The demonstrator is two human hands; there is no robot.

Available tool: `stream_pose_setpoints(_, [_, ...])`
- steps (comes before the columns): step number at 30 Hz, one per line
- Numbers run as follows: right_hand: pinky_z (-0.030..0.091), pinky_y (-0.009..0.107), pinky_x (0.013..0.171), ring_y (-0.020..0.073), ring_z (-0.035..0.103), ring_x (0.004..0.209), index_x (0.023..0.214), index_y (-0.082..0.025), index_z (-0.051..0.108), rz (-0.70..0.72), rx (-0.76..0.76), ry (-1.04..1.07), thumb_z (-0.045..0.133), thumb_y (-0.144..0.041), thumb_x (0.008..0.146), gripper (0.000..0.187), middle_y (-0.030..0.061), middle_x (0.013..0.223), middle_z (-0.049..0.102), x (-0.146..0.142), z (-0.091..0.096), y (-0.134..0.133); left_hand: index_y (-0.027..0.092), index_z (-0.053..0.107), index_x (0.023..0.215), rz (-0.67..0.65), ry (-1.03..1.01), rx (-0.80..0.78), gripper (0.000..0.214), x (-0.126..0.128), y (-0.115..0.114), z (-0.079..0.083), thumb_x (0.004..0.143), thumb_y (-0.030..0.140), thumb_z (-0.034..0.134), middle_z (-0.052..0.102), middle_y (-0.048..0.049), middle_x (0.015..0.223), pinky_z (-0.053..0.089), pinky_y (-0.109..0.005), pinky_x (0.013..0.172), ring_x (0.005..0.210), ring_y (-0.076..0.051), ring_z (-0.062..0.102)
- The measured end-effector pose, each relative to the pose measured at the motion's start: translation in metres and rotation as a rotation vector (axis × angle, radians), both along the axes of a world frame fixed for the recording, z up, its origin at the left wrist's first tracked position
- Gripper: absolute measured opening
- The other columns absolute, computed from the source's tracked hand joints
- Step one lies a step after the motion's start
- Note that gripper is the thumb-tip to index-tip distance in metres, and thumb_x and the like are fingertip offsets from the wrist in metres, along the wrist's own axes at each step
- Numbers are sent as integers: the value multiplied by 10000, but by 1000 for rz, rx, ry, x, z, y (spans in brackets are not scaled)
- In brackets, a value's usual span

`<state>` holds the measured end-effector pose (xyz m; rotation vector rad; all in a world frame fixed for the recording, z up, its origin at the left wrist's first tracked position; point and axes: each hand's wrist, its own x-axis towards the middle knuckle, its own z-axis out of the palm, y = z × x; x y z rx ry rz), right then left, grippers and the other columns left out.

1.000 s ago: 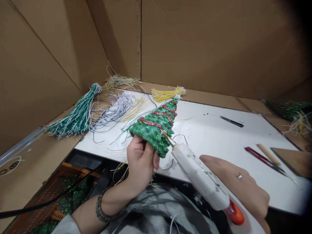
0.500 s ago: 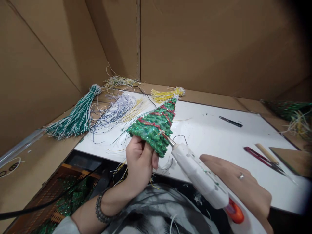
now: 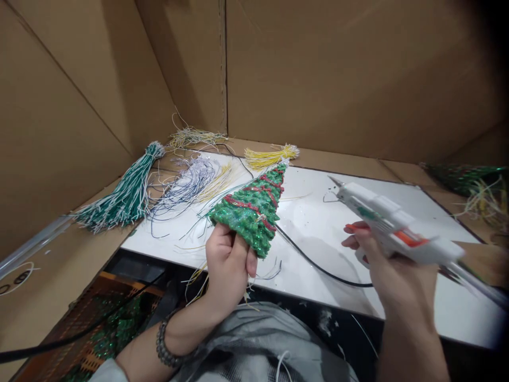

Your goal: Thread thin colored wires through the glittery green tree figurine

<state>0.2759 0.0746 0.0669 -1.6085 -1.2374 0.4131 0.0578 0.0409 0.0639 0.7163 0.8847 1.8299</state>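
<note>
My left hand [image 3: 230, 260] grips a small glittery green Christmas tree [image 3: 254, 212] by its lower edge, and the tree's tip leans away to the upper right. Red trim winds across its front, with a small pale spot low on the right. In my right hand [image 3: 393, 265] is a white hot glue gun [image 3: 382, 212] with an orange trigger, its metal nozzle pointing up and left, apart from the tree. A black cord [image 3: 318, 268] runs over the white board behind the tree. The fingers under the tree are partly hidden.
Green-and-white wires [image 3: 127, 188], blue wires [image 3: 189, 183] and a yellow bundle [image 3: 272, 155] lie along the left and back of the white board [image 3: 310, 212]. Cardboard walls [image 3: 338, 79] enclose the area. An orange crate [image 3: 95, 323] with green glittery pieces stands lower left.
The glue gun has come away from the tree's front, moving right and up in my right hand. The cord now shows across the board. My left hand and the tree have barely moved.
</note>
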Motion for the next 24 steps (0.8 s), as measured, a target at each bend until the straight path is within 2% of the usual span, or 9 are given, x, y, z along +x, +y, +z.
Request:
stream_pose_setpoints(2, [461, 363, 625, 263, 658, 751, 889, -197, 741, -63, -160, -10, 686, -582, 740, 417, 84, 775, 741, 6, 1, 8, 202, 544, 760, 4, 12, -1, 273, 0, 0, -1, 816, 351, 766, 442, 127, 367, 319, -99, 300, 265, -25, 357])
stream_pose_setpoints(4, [447, 362, 614, 256, 642, 707, 834, -168, 756, -43, -277, -51, 666, -589, 743, 441, 93, 740, 736, 11, -1, 15, 200, 538, 758, 8, 20, 1, 284, 0, 1, -1, 811, 357, 770, 446, 125, 365, 321, -101, 299, 263, -25, 355])
stream_pose_setpoints(8, [423, 366, 598, 275, 618, 663, 677, -161, 739, 1, -375, -182, 702, -610, 676, 450, 90, 617, 684, 17, -9, 24, 202, 518, 734, 29, 24, -9, 313, 1, 3, -3, 794, 351, 787, 443, 125, 364, 313, -104, 296, 261, -25, 357])
stream_pose_setpoints(12, [413, 360, 586, 264, 593, 615, 612, -191, 666, 33, -369, -349, 635, -658, 728, 482, 81, 554, 632, 16, -13, 28, 204, 525, 750, 38, 28, -4, 310, 1, 4, -4, 789, 354, 794, 448, 129, 382, 327, -108, 299, 265, -26, 369])
stream_pose_setpoints(15, [411, 350, 577, 264, 600, 628, 618, -201, 641, 38, -345, -414, 605, -669, 751, 488, 89, 585, 640, 16, -13, 26, 200, 547, 778, 28, 28, -14, 299, 1, 4, -4, 785, 364, 797, 440, 134, 386, 329, -106, 297, 265, -24, 369])
stream_pose_setpoints(21, [430, 354, 582, 256, 608, 622, 683, -202, 640, 129, -366, -483, 541, -754, 733, 563, 70, 626, 651, 30, -11, 19, 202, 542, 763, 47, 35, -26, 299, 2, 5, -2, 780, 352, 800, 450, 132, 369, 320, -97, 289, 255, -25, 371])
stream_pose_setpoints(24, [486, 372, 602, 290, 678, 711, 849, -201, 706, 221, -295, -456, 629, -729, 678, 560, 89, 797, 737, 46, -7, 2, 202, 540, 760, 41, 39, -13, 316, 3, 3, -1, 770, 369, 808, 452, 132, 372, 320, -99, 284, 248, -26, 373])
